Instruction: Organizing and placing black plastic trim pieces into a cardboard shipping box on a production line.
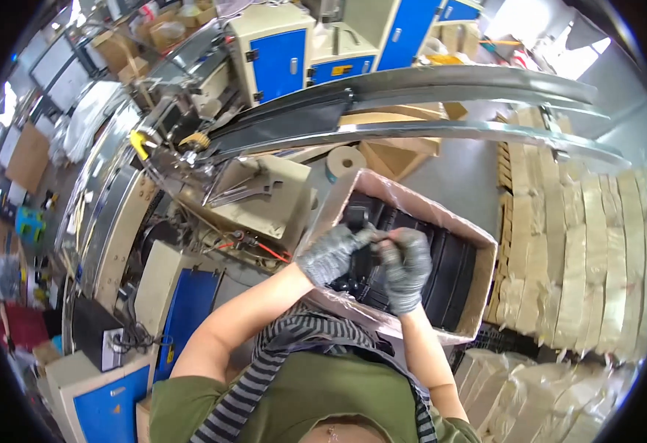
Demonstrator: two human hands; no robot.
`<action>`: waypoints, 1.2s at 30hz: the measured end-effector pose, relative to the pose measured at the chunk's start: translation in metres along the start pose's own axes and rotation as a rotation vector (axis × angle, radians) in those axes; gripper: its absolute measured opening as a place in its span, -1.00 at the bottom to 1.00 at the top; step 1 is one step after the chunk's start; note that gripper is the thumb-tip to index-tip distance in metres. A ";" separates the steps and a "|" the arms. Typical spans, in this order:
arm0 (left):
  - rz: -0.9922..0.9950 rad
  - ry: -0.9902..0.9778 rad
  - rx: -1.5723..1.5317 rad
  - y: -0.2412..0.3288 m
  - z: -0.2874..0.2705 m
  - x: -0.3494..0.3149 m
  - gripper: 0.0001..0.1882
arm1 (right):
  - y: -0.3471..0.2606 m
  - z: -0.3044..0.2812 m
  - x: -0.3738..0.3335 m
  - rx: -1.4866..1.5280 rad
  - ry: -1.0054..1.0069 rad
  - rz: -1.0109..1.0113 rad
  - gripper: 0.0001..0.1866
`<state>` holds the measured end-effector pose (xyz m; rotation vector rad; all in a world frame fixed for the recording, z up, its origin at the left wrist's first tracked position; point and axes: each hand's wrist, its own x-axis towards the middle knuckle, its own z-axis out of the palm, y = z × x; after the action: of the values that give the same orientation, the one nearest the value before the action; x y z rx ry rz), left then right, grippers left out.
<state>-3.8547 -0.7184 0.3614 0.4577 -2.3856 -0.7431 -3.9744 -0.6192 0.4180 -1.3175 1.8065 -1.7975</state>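
Both my hands wear grey knitted gloves and meet above an open cardboard box (486,280). Rows of long black parts (442,277) lie inside it. My left hand (331,255) reaches in from the left, its fingers pinched together near the other hand's fingertips. A small black piece (356,217) shows just beyond the left fingers; whether it is held or lies in the box cannot be made out. My right hand (405,267) is closed, thumb and fingers pressed together. What sits between the fingertips is too small to name.
Metal rails (412,133) cross beyond the box. Wrenches (246,193) lie on a beige machine top (286,173) at the left. A tape roll (344,161) stands behind the box. Stacked wrapped bundles (574,258) fill the right side. A blue-doored cabinet (113,406) is at the lower left.
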 end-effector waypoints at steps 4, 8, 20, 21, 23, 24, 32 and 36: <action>-0.710 0.001 -1.408 0.010 0.009 0.001 -0.63 | 0.015 -0.001 -0.013 -0.559 -0.201 -0.251 -0.59; -0.620 0.101 -1.568 0.017 0.011 0.001 -0.57 | 0.008 0.005 -0.020 -0.523 -0.253 -0.084 -0.56; -0.452 -0.135 -1.421 0.028 -0.039 0.011 -0.54 | -0.049 0.024 -0.001 -0.151 -0.254 0.169 -0.45; -0.430 -0.041 -1.441 0.033 -0.050 0.018 -0.54 | -0.055 0.026 0.008 -0.111 -0.242 0.119 -0.46; -0.421 0.120 -1.597 0.044 -0.070 0.036 -0.58 | -0.069 0.030 0.047 -0.206 -0.228 -0.138 -0.48; -0.364 0.224 -1.548 0.040 -0.079 0.038 -0.60 | -0.086 0.038 0.073 -0.249 -0.220 -0.192 -0.50; -0.088 0.698 0.402 -0.042 -0.087 0.096 -0.65 | -0.077 0.084 0.228 -1.132 -0.351 0.107 -0.78; -0.101 0.558 0.202 -0.074 -0.077 0.094 -0.71 | -0.052 0.117 0.232 -1.092 -0.376 0.156 -0.74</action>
<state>-3.8674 -0.8523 0.4090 0.7630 -1.9226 -0.3515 -3.9953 -0.8565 0.5342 -1.5806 2.6129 -0.3247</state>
